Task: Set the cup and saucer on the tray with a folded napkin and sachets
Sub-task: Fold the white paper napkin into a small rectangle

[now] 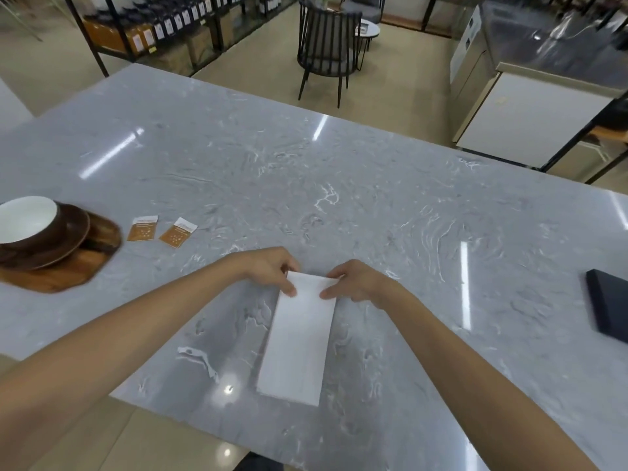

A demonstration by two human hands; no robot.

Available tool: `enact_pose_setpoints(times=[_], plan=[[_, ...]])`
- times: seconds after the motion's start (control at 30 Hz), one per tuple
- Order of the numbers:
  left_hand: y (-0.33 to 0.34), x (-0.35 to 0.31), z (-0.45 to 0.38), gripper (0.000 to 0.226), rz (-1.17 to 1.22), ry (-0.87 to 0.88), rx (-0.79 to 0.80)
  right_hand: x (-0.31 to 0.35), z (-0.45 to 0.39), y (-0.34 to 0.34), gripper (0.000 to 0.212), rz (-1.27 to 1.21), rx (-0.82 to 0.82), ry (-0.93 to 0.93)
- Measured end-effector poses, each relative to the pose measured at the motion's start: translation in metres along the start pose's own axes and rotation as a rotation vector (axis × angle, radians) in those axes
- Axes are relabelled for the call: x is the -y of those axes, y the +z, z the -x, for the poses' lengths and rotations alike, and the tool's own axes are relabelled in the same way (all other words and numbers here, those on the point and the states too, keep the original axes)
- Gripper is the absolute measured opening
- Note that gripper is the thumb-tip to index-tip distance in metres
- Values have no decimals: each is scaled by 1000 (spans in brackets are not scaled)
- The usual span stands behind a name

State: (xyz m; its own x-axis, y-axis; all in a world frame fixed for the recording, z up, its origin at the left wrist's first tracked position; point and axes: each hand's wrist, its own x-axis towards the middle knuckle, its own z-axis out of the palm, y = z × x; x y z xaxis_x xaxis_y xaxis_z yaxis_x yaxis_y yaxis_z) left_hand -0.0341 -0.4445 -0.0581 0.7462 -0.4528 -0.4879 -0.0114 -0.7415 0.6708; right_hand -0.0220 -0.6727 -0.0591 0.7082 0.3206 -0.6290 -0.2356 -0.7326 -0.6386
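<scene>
A white napkin [299,338], folded into a long narrow strip, lies flat on the grey marbled table [373,198] near its front edge, running away from the person. Its far end is pinched at both corners: the left hand [272,268] grips the far left corner between thumb and fingers, and the right hand [356,282] grips the far right corner the same way, with that end slightly raised off the surface. The rest of the strip looks smooth and uncreased. At the left edge of the view sits a wooden tray [68,270] with an irregular rounded outline, and on it rests a dark brown saucer [73,239] carrying a cup [27,222] that is brown outside and white inside; nothing can be seen in the cup. Two orange-and-white sachets [159,231] lie side by side on the bare table just beside the tray, apart from it and from each other. The tray, saucer and cup are all cut off by the left border, and the printing on the sachets is too small to read. A dark flat object [608,307] near the right edge is also partly out of view and cannot be identified.
</scene>
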Motion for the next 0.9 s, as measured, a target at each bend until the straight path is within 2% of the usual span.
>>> enact_pose_setpoints(times=[0.07, 0.13, 0.27, 0.4, 0.53, 0.63, 0.9], plan=[[-5, -2, 6, 6, -48, 24, -96, 9, 4, -7, 10, 4, -13, -50], [-7, -6, 15, 17, -88, 69, -235, 18, 10, -11, 12, 13, -88, -97], [11, -11, 45, 9, -131, 120, -403, 21, 39, 2, 10, 60, -212, -208], [46, -10, 80, 15, -133, 185, -486, 0, 74, 36, 12, 261, -375, -434], [79, 4, 101, 29, -163, 208, -577, -27, 94, 72, 23, 273, -431, -563], [106, 18, 109, 36, -195, 209, -614, -47, 99, 95, 26, 262, -473, -580], [160, 32, 117, 34, -167, 195, -673, -84, 101, 133, 26, 315, -484, -567]])
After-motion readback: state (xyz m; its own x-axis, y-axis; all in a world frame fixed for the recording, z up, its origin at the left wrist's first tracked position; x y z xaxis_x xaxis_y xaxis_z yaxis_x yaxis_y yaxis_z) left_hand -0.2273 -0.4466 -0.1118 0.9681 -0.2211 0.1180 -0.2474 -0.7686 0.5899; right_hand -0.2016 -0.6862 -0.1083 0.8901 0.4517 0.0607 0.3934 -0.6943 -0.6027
